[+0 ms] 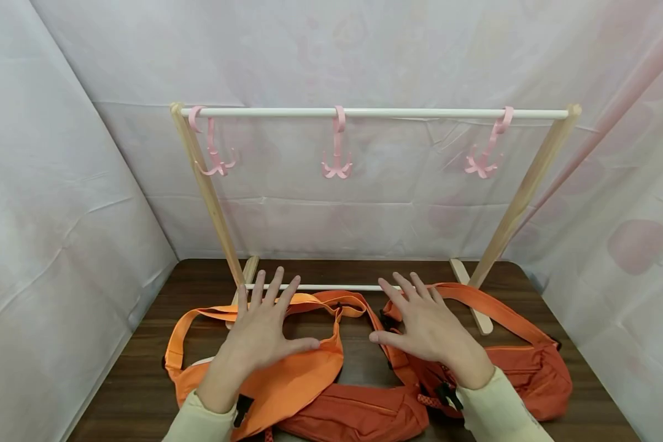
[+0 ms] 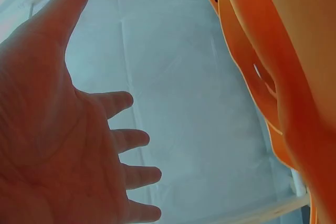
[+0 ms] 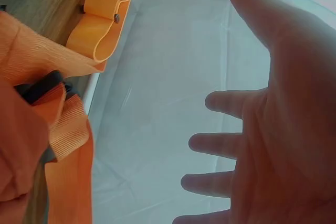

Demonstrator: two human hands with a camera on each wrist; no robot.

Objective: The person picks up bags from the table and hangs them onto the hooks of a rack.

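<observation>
Both hands are spread with straight fingers and hold nothing. My left hand (image 1: 259, 334) is over a light orange bag (image 1: 293, 380) with a looped strap, which it partly hides in the head view. To the right, my right hand (image 1: 428, 325) hovers above the strap and body of a dark orange bag (image 1: 522, 374). Another dark orange bag (image 1: 359, 408) lies between them at the front, partly beneath the light orange one. In the left wrist view orange fabric (image 2: 262, 66) shows beside the palm; the right wrist view has orange webbing (image 3: 68, 135) with black buckles.
Behind the bags stands a rack with wooden legs (image 1: 522, 196) and a white top bar (image 1: 409, 113). Three pink hooks hang from it: left (image 1: 215, 150), middle (image 1: 337, 147) and right (image 1: 488, 150). The dark wooden table (image 1: 127, 380) is enclosed by pale patterned sheets (image 1: 61, 184).
</observation>
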